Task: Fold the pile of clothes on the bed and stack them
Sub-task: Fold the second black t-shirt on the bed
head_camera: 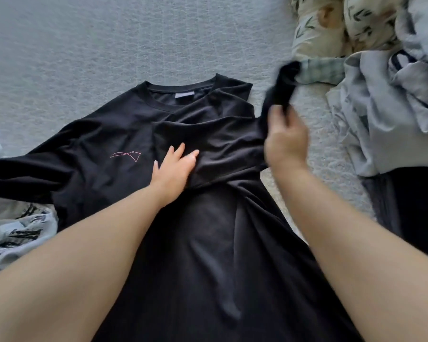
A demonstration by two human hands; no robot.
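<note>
Left hand (176, 166) flat on creased black shirt (104, 134), sleeve (279, 92) in right hand (286, 141).

Left hand (176, 166) flat, fingers spread; right hand (286, 141) raised, gripping

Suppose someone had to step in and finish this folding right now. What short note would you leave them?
Left hand: flat, fingers straight, pressing the chest of the black long-sleeved shirt.
Right hand: gripping the shirt's right sleeve, lifted off the bed; the picture is blurred there.
The shirt lies face up on the grey bedspread, collar away from you, its other sleeve spread out to the left.
Done: shirt laid out, part of its right side already folded over the chest.
Left: lay the sleeve in, fold the other side, then the length. Unfolded clothes wait in the pale pile at right and the printed garment at left. No stack shows.
</note>
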